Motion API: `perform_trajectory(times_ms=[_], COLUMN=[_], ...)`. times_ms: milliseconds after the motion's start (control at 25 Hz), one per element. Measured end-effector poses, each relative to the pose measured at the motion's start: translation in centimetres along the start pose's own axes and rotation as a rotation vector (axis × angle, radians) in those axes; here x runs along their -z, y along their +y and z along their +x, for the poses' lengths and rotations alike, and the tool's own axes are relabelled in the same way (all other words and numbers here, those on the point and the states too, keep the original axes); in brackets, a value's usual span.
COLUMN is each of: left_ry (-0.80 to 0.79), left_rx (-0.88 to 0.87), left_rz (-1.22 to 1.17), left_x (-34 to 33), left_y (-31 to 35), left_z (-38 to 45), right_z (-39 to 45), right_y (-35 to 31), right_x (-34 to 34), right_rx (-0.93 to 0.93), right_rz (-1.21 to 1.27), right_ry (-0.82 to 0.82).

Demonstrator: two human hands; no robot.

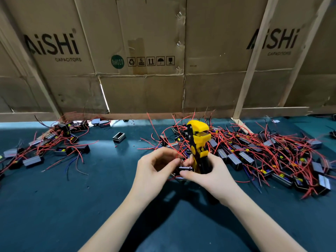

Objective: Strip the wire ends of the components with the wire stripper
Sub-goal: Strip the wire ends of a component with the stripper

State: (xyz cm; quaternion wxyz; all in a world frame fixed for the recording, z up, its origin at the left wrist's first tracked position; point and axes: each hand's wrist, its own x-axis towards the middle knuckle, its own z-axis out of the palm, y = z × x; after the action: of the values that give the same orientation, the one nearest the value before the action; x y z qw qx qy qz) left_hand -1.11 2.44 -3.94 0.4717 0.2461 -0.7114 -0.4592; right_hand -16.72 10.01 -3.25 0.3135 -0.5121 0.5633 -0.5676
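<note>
Yellow-and-black plastic wire stripper (pixel 198 142) is held upright in right hand (pixel 209 176) grip. Small black boxy component (pixel 184 170), just left of it, is pinched by left hand (pixel 159 167). Thin red wire (pixel 179 151) could be nicked if fed in crooked.

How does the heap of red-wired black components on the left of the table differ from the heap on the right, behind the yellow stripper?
The left heap of red-wired black components is smaller and sparser, lying far from both hands. The right heap of red-wired black components is larger, denser and more tangled, starting just behind the yellow wire stripper that the right hand grips. Both rest on the dark green table.
</note>
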Motion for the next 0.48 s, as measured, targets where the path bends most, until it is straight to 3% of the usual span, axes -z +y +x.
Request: perform_trajectory(times_ms=[160,360,400,480], left_ry=[0.062,0.056,0.001,-0.166], left_rx=[0.043,0.221,0.228,0.222], left_rz=[-0.115,-0.604,-0.588,-0.298], left_x=[0.0,1.3,1.9,2.8], left_y=[-0.4,-0.1,-0.2,-0.5], left_z=[0.1,1.3,1.5,1.3], right_z=[0.0,0.8,1.1,1.5], right_y=[-0.1,0.0,0.1,0.0], right_x=[0.0,0.5,0.9,2.0], right_rx=[-0.067,-0.264,-0.317,-0.363], right_rz=[-0.03,0.301,0.401,0.525], right_ry=[-0.017,0.111,0.132,0.156])
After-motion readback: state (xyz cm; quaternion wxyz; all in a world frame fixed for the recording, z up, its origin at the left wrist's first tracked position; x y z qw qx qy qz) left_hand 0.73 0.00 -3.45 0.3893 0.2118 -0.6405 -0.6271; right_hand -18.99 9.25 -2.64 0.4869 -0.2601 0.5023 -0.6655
